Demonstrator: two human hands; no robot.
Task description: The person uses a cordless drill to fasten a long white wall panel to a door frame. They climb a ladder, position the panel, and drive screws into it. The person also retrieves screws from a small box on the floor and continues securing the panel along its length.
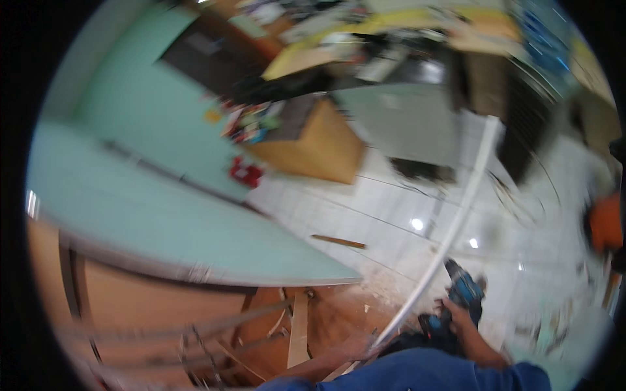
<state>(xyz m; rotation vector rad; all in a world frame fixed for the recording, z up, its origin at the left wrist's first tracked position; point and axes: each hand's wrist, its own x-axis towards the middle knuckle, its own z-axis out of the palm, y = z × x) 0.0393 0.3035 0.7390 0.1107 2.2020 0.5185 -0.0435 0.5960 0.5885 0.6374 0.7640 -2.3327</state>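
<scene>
The picture is motion-blurred. My right hand (458,314), in a blue sleeve, grips a blue and black power drill (464,290) low in the view, right of centre. My left hand (357,345) is at the lower end of a long, thin white strip (456,221). The strip rises in a curve toward the upper right. My fingers seem closed on its end, though blur hides the exact grip. The strip's lower part passes just left of the drill.
A large pale green board (163,215) lies on a wooden frame (163,306) at left. Beyond it stand a wooden cabinet (319,146) and a grey panel (411,124) on white floor tiles (391,208). A wood offcut (338,241) and an orange object (606,221) are nearby.
</scene>
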